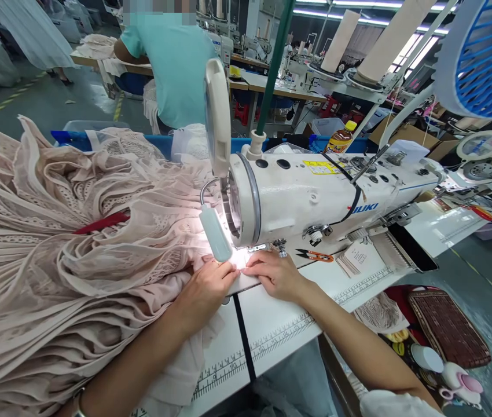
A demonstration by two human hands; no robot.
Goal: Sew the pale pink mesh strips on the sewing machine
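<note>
My left hand (209,286) is closed at the sewing area, thumb and fingertips pressed together on the edge of the pale pink fabric (150,284). Opposite it, my right hand (278,277) pinches the fabric's edge just in front of the white sewing machine (289,197). The fingertips of both hands almost meet under a bright lamp (215,234), whose glare washes out the stitching spot. The needle itself is hidden. A large gathered heap of the same lace-trimmed fabric spreads out on the left. Orange-handled thread snips (315,255) lie right of my right hand.
A card label (354,258) lies near the snips, and ruler markings run along the white table (272,341). Behind the machine stand a bottle (340,139) and thread cones (341,40). A blue fan (489,58) hangs upper right. A person in teal (176,69) sits ahead.
</note>
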